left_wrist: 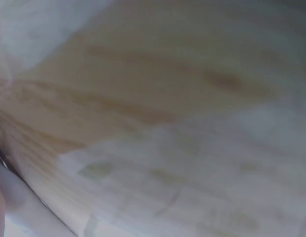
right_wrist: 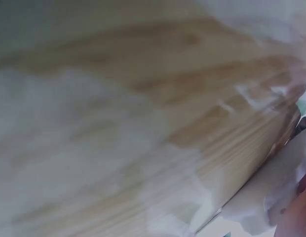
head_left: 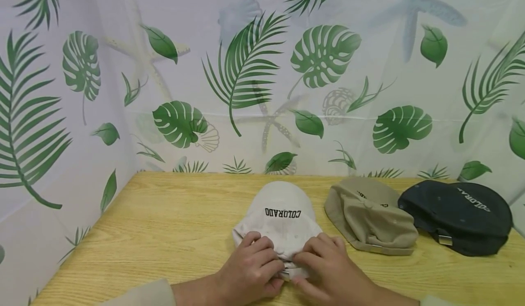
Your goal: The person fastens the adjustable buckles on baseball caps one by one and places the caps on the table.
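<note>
A white baseball cap [head_left: 285,199] lies on the table in front of me, its black COLORADO lettering upside down in the head view. With curled fingers my left hand [head_left: 252,267] holds the near left part of the cap, by the back strap [head_left: 293,273]. On the other side my right hand [head_left: 328,267] grips the near right part, thumb low beside the strap. Both thumbs lie close to each other at the strap. Part of the white cap [right_wrist: 266,185] shows at the lower right of the right wrist view, with fingertips [right_wrist: 296,217] beside it.
To the right stands a crumpled tan cap [head_left: 373,219], and beyond it a dark navy cap [head_left: 459,215] with a metal buckle, the two touching. The wood-grain table [head_left: 164,224] meets a leaf-patterned cloth [head_left: 254,146] at the back and left.
</note>
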